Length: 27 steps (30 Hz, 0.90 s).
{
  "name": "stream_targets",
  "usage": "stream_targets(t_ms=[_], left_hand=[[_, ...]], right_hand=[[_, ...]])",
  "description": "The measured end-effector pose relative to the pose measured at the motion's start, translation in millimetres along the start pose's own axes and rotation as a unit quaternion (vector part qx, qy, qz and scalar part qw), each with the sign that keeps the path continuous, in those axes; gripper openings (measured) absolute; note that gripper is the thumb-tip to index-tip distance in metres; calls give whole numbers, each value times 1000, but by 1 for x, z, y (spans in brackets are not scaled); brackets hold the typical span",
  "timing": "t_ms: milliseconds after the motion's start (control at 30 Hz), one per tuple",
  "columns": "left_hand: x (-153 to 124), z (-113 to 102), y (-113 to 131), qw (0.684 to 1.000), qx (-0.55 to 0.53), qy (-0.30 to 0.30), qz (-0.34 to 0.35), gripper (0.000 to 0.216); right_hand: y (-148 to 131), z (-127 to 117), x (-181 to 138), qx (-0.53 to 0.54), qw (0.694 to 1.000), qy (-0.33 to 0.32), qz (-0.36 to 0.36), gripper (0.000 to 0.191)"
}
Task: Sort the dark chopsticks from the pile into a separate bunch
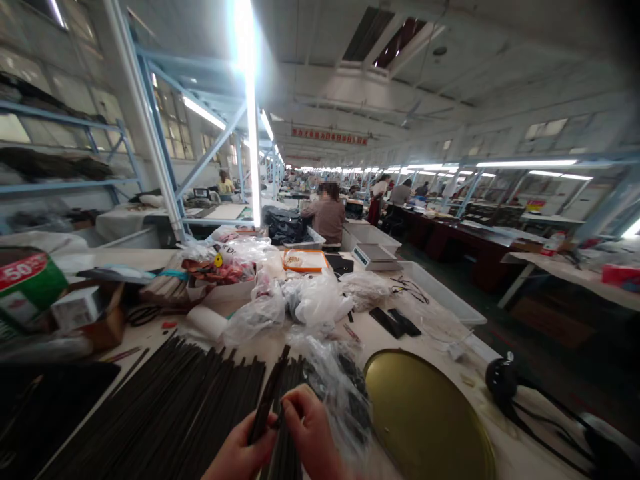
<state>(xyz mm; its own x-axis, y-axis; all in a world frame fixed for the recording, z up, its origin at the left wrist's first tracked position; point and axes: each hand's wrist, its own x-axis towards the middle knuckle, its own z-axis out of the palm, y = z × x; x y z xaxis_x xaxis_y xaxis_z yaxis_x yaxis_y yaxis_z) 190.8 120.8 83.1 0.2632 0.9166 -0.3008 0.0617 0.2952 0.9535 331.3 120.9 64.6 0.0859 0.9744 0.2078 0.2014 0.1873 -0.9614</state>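
My left hand (243, 445) is closed round a small bundle of narrow dark strips (270, 395), which stands tilted up from the table. Close beside it on the right, my right hand (311, 423) is pinched at the bundle's edge. A small dark piece shows by its fingertips, too small to name. Beneath and to the left of both hands, many long dark strips (165, 393) lie side by side in a wide row. Clear plastic bags (330, 373) with dark contents sit just beyond my right hand.
A round gold-coloured tray (430, 413) lies at right, with a black cable (545, 440) beyond it. Plastic bags (315, 297), scissors (144, 315), a cardboard box (107, 327) and a scale (375, 257) crowd the table's far side. A seated person (327, 217) is further back.
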Motion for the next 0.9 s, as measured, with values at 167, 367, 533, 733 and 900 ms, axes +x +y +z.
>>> stream_targets(t_ms=[167,367,533,733,900], left_hand=[[-8,-3,2,999,-21,17,-33,48],[-16,-10,-1,999,-21,6,-33,46],[-16,-15,-9,999,-8,25,-32,37],[-21,-11,-1,996,-17,60,-58,23],[-17,-14,-7,998,-2,53,-44,26]], right_hand=[[-13,0,-14,-12,996,-92,0,25],[-10,7,-17,-23,990,-138,21,20],[-5,13,-15,-246,952,-139,-121,28],[6,27,-24,-306,932,-93,-168,25],[11,34,-18,-137,987,-85,-21,7]])
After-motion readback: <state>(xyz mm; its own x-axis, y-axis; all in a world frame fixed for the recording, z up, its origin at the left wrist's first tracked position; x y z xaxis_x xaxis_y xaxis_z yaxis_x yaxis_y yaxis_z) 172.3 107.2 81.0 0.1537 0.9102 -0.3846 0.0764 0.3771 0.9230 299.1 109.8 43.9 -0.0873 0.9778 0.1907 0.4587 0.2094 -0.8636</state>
